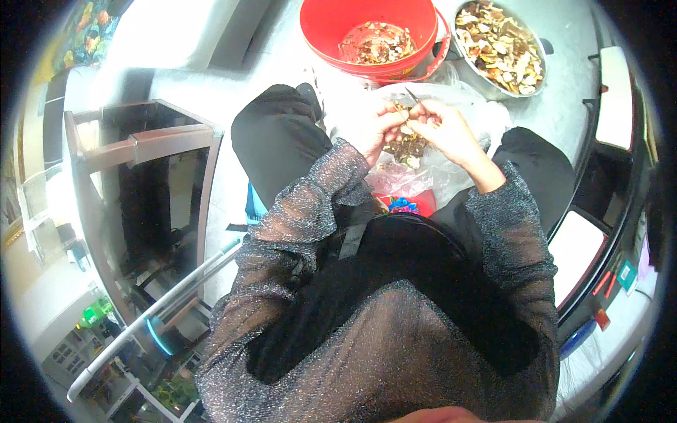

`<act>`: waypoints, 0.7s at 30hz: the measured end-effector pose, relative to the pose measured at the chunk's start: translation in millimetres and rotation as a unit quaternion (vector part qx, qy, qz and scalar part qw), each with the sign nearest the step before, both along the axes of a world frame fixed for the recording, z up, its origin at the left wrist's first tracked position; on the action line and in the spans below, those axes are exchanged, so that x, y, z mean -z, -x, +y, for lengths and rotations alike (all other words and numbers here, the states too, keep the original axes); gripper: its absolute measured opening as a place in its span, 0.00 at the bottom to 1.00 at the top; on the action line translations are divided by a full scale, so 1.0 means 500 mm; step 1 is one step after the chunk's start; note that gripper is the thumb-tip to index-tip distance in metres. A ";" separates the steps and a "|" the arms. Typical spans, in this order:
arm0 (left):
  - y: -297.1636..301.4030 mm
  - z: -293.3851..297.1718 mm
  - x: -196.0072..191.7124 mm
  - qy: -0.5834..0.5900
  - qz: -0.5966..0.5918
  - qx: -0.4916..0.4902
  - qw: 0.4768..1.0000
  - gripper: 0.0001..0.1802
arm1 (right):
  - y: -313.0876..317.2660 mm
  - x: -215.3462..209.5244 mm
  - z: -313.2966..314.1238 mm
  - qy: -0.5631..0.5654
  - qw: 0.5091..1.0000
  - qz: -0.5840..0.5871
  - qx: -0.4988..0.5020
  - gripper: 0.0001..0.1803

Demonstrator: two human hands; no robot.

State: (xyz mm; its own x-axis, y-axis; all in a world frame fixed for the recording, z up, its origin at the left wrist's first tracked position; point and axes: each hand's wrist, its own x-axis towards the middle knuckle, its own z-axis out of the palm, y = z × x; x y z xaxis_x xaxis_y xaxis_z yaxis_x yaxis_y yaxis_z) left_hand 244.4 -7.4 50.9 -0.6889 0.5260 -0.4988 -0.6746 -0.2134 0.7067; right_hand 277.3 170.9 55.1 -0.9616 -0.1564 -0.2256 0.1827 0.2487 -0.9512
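My right hand (443, 128) is closed around a small knife (412, 95); its narrow, pointed blade sticks up past the fingers. Close beside it, my left hand (381, 130) is pinched, its fingertips nearly meeting the right ones. What the left fingers grip is too small to make out. Below both hands, a clear plastic bag (402, 182) is spread between my knees, with a heap of brown and cream pieces (409, 151) on it, which look like mushroom bits.
A red bucket (317, 32) with similar scraps at its bottom stands ahead. To its right is a metal bowl (471, 74) full of sliced brown and cream pieces. A brown-framed table (144, 144) stands left, near a white pole (155, 310). A dark-framed rack (599, 162) lines the right.
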 end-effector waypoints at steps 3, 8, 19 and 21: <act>-0.031 -0.002 0.014 0.033 0.020 -0.014 0.999 0.06 | -0.025 0.017 -0.006 -0.010 0.999 -0.033 -0.012 0.10; -0.050 -0.024 0.041 0.095 0.062 -0.008 0.994 0.08 | -0.044 0.023 -0.004 0.081 0.995 -0.061 0.019 0.09; -0.038 -0.029 0.096 0.055 0.013 -0.078 0.995 0.05 | -0.039 0.042 0.032 0.207 0.952 -0.211 0.078 0.07; -0.038 -0.027 0.100 0.015 -0.017 -0.081 0.996 0.06 | -0.040 0.052 0.031 0.248 0.937 -0.228 0.096 0.07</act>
State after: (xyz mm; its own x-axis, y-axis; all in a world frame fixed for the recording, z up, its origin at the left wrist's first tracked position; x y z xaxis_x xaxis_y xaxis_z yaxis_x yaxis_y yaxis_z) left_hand 263.2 -20.9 0.9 -0.7457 0.3935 -0.5377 -0.6571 -0.3003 0.6914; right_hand 297.3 186.3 28.8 -0.8037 -0.1854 -0.5654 0.5947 -0.2822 -0.7528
